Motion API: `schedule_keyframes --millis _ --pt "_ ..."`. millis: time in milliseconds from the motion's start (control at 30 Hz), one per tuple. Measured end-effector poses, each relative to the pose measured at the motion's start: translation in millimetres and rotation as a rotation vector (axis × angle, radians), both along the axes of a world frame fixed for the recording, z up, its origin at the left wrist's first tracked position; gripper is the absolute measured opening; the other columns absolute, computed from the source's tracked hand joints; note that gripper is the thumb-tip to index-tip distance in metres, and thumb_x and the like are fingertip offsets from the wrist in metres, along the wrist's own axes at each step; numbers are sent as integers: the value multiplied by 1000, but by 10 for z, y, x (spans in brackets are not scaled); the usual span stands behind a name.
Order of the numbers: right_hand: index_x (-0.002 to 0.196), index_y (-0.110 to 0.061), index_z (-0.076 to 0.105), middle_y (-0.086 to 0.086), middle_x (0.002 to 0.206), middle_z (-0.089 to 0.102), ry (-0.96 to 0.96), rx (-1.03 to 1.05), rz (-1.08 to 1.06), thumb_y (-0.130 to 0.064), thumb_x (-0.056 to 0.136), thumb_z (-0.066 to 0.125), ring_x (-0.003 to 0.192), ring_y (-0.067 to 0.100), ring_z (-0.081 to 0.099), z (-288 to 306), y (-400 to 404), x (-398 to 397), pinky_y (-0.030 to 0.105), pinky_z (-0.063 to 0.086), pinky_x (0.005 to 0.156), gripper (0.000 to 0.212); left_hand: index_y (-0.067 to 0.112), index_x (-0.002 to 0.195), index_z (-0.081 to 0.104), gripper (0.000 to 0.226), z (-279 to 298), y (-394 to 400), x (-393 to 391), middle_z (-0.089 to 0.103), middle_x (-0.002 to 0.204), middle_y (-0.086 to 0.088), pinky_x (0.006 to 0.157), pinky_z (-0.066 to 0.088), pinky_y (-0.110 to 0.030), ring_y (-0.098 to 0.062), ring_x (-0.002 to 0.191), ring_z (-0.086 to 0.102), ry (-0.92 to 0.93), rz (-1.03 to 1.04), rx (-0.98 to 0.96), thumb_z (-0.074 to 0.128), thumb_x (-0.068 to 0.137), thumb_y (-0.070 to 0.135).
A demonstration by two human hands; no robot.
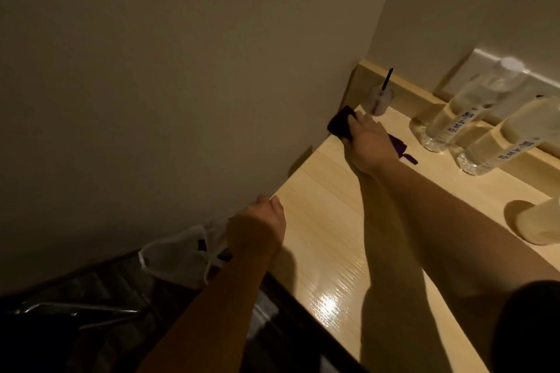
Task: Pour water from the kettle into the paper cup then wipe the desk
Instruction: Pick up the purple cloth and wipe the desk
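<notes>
My right hand (368, 144) presses a dark cloth (341, 124) onto the far left corner of the light wooden desk (321, 251), close to the wall. My left hand (263, 221) rests at the desk's left edge with its fingers curled and nothing visibly in it. A pale paper cup (542, 224) stands at the right edge of the view, partly cut off. The kettle is out of view.
Two clear water bottles (463, 109) (503, 136) stand by the back ledge. A small plastic cup with a dark stick (380, 97) sits in the corner. A purple item (403, 151) lies behind my right hand. A white mesh bag (178, 254) and metal hangers (75, 310) are below the desk's left edge.
</notes>
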State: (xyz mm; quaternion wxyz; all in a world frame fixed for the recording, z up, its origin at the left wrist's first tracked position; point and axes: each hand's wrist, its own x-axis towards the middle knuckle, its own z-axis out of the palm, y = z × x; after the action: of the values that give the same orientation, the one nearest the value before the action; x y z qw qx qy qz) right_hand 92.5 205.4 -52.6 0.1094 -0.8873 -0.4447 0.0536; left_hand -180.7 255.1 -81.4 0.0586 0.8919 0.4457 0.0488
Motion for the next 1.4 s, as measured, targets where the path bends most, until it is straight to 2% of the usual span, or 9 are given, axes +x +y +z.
schedule_keyframes --millis 167,267,600,667,767,900,1133,1233,1400 --pt "149 -8 24 15 157 22 -67 -100 227 -38 99 35 143 33 20 -60 -151 -298 43 14 116 59 8 79 59 46 54 10 30 45 56 -4 49 31 -26 -21 46 43 36 13 -37 31 104 34" --pt "149 -10 25 14 156 24 -40 -74 327 -40 99 35 144 30 20 -15 -428 -785 41 12 116 59 12 99 55 48 96 65 68 65 86 -8 71 48 -34 -29 79 63 22 80 -249 17 103 42" --pt "140 -9 44 12 149 40 104 -34 420 -39 94 36 138 26 36 20 -1642 -2748 43 12 113 56 3 110 61 55 181 28 46 67 109 -21 77 44 -41 -39 99 63 -18 20 -216 18 104 36" --pt "142 -13 43 7 149 41 313 18 333 -48 95 35 138 18 34 138 -1764 -3000 35 9 115 59 2 112 60 53 196 15 44 67 110 -22 79 47 -42 -40 100 63 -10 10 -222 19 104 34" --pt "138 -24 48 0 141 52 1084 257 -49 -48 93 43 128 4 44 403 -1966 -3221 27 28 113 52 1 111 59 45 199 32 41 67 106 -23 80 52 -47 -41 95 64 9 -8 -228 25 102 29" --pt "118 -6 65 23 114 67 1693 683 -635 -28 92 57 102 36 65 729 -2179 -2934 44 50 90 35 4 108 60 48 189 36 49 68 103 -21 80 53 -48 -40 93 64 12 -13 -219 22 103 32" --pt "104 -19 63 11 101 69 1094 822 -738 -30 98 47 94 30 63 1246 -1771 -1192 42 47 82 20 7 99 59 51 164 31 65 69 94 -18 68 44 -38 -36 86 65 3 43 -235 18 103 38" --pt "106 -23 61 5 91 64 619 590 -586 -36 99 43 93 33 60 1037 -1457 -487 39 43 76 23 8 103 58 51 130 45 58 68 95 -17 69 45 -39 -36 86 65 17 35 -221 18 102 39" --pt "135 -20 41 13 126 57 16 75 -68 -22 95 49 113 33 54 374 -1104 203 43 44 92 41 10 108 56 55 49 86 89 65 90 -13 71 49 -39 -31 80 62 114 62 -200 13 101 44"
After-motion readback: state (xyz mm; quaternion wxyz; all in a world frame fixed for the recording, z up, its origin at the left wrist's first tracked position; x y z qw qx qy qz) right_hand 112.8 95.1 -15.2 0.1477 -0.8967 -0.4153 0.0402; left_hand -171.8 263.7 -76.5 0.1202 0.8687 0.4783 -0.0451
